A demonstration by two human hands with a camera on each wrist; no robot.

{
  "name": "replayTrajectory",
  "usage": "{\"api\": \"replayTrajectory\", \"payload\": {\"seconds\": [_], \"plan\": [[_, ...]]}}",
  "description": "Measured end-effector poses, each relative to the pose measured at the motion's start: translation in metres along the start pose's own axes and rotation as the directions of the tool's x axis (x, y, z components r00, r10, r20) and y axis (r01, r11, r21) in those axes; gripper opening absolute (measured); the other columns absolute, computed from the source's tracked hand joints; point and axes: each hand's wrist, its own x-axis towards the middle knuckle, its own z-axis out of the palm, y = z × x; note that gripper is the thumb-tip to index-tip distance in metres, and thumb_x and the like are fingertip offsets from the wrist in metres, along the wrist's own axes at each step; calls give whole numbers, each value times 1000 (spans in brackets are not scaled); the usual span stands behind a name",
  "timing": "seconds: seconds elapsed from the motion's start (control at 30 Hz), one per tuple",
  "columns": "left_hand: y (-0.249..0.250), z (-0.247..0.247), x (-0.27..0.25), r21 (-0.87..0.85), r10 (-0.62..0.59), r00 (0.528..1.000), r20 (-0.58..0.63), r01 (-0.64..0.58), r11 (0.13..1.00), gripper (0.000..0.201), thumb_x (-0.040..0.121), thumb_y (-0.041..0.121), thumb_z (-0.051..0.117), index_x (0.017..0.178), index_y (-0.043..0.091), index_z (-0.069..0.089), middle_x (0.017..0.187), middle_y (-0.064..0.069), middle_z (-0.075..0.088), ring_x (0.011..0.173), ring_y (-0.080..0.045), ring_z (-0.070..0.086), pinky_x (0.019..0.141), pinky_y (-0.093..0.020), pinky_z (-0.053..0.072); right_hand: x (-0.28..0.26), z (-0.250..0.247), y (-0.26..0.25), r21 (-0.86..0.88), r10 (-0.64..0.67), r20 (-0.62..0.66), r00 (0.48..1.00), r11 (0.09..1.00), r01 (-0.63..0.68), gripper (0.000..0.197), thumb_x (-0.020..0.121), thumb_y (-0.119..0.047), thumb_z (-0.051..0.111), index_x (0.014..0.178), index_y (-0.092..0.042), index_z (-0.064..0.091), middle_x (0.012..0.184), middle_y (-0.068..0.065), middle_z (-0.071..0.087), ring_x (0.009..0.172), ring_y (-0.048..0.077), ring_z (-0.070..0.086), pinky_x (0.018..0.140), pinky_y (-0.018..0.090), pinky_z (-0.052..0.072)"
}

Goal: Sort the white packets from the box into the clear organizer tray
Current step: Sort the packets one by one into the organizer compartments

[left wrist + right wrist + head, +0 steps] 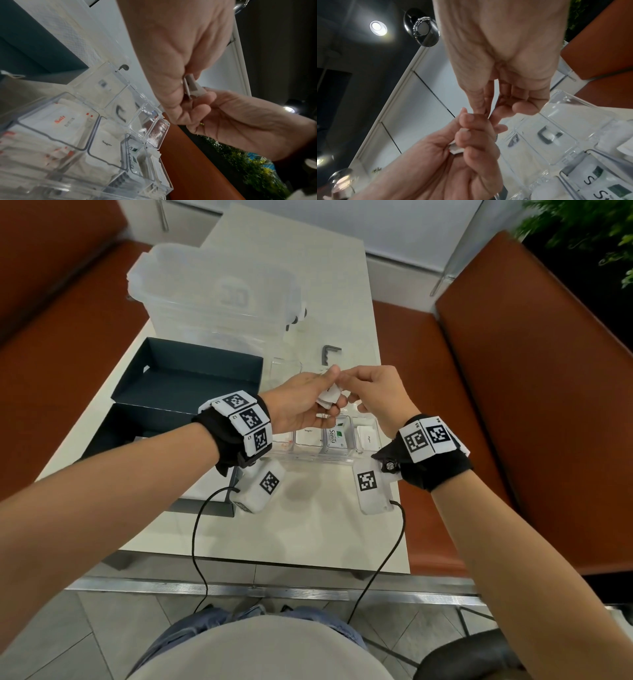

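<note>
My left hand grips a small bunch of white packets above the clear organizer tray. My right hand meets it from the right, thumb and forefinger pinching the top edge of one packet. In the left wrist view the packets stick out between the left hand and the right hand. In the right wrist view a packet corner shows in the left hand. Salt, sugar and Stevia packets lie in separate tray compartments. The dark box stands open at the left.
The box lid lies in front of the box. A large clear storage container stands at the back of the white table. A grey bracket lies behind the tray. Orange benches flank the table.
</note>
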Motion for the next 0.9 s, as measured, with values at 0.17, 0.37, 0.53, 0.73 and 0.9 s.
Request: {"api": "replayTrajectory", "payload": {"seconds": [0.17,0.37,0.53,0.73,0.9], "plan": [[0,-5,1,106,-17,997,-76,25,994,57,95,59,39,109,8,62,91,-11,74,75,-19,71,63,-26,57,1,-7,1,30,4,-9,1000,1000,-4,10,90,-21,65,82,-18,72,70,-6,67,56,2,56,54,17,44],[2,-10,1,343,124,982,-141,-69,937,22,93,26,64,107,10,64,98,-4,66,74,-11,69,62,-22,57,5,-14,8,0,15,-89,996,1000,-15,10,88,-23,67,80,-20,72,69,-7,68,61,5,57,57,20,47],[-2,-4,4,353,186,966,-181,-112,929,13,90,11,67,101,4,65,85,-8,66,67,-10,64,63,-22,58,2,-17,16,97,73,-51,996,993,-68,5,86,-19,68,91,-21,70,75,-5,71,61,4,59,57,18,48],[-10,-3,7,436,153,962,-228,-39,899,26,93,25,62,112,8,67,97,-2,67,72,-10,65,61,-19,54,14,-42,44,-55,144,-111,983,987,-150,12,86,-12,68,98,-13,68,77,0,68,60,7,52,58,22,47],[-14,-10,5,444,127,958,-256,0,896,24,94,22,60,112,8,66,98,-2,67,69,-8,65,58,-18,53,21,-51,72,-516,158,-9,987,845,-140,8,88,-12,65,95,-15,69,78,-1,66,68,4,56,57,18,42]]}}
